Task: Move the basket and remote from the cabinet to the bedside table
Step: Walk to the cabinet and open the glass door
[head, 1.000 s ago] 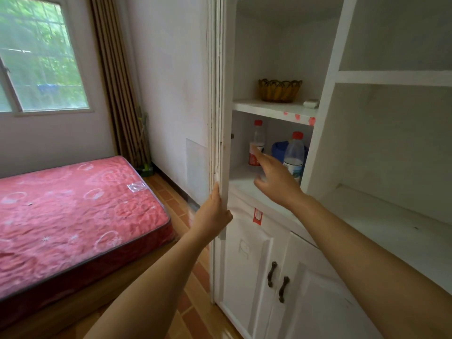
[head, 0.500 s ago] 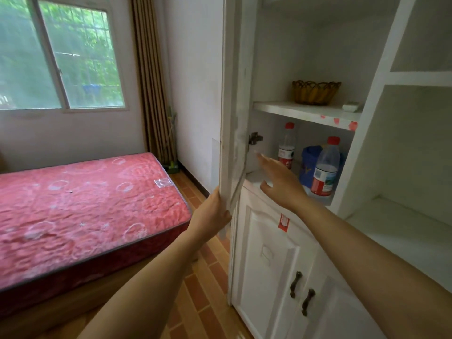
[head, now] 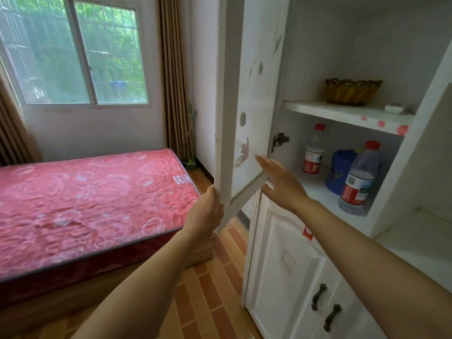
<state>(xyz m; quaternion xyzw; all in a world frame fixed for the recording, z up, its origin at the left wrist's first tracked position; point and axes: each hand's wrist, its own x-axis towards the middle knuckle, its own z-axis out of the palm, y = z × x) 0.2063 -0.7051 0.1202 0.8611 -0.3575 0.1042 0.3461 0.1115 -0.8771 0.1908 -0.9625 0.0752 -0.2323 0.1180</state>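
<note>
**Cabinet door held open, basket in sight**

Head view: my left hand [head: 206, 211] is closed round the near bottom edge of the cabinet door [head: 242, 106], keeping it open. My right hand [head: 281, 183] is spread flat and holds nothing, its fingertips at the door's inner face. The basket [head: 352, 92] sits far right on the upper shelf [head: 342, 113]; the small white object [head: 394, 108] beside it may be the remote. 2 bottles stand below.

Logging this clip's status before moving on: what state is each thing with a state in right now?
Cabinet door: swung open, left hand gripping its lower edge.
Right hand: open, flat against the door's inner side, holding nothing.
Basket: upright on the upper shelf, untouched.
Remote: lying on the same shelf, right of the basket.
Two bottles: upright, capped.
Lower doors: closed.
</note>
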